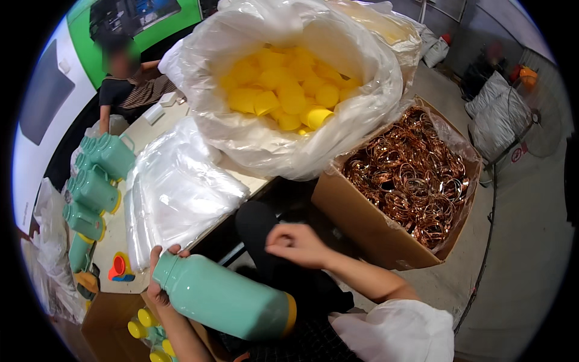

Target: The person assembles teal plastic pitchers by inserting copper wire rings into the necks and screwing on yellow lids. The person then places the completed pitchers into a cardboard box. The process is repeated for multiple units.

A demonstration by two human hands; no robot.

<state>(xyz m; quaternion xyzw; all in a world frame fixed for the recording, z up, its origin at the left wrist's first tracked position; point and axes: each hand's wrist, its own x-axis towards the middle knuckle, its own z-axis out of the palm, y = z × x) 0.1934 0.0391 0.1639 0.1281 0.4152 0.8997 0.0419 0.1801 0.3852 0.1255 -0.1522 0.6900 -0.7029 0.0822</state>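
Note:
A mint-green thermos flask (226, 295) with a yellow base ring lies tilted across my lap, its neck toward the left. My left hand (158, 283) is closed around the flask's neck and shoulder, and part of the fingers is hidden behind it. Above my lap, apart from the flask, is my right hand (298, 244). Its fingers are curled in, and whether something small is between them I cannot make out. To the right of that hand stands a cardboard box (368, 226) filled with copper-coloured metal rings (416, 181).
A big plastic bag (241, 139) holds yellow cups (289, 90). Clear plastic bags (181, 187) lie flat on the table (114, 241). Green flasks (96, 193) line its left side, near a red cup (122, 263). Yellow-capped bottles (145, 326) fill a lower box. Another person (123, 84) sits across.

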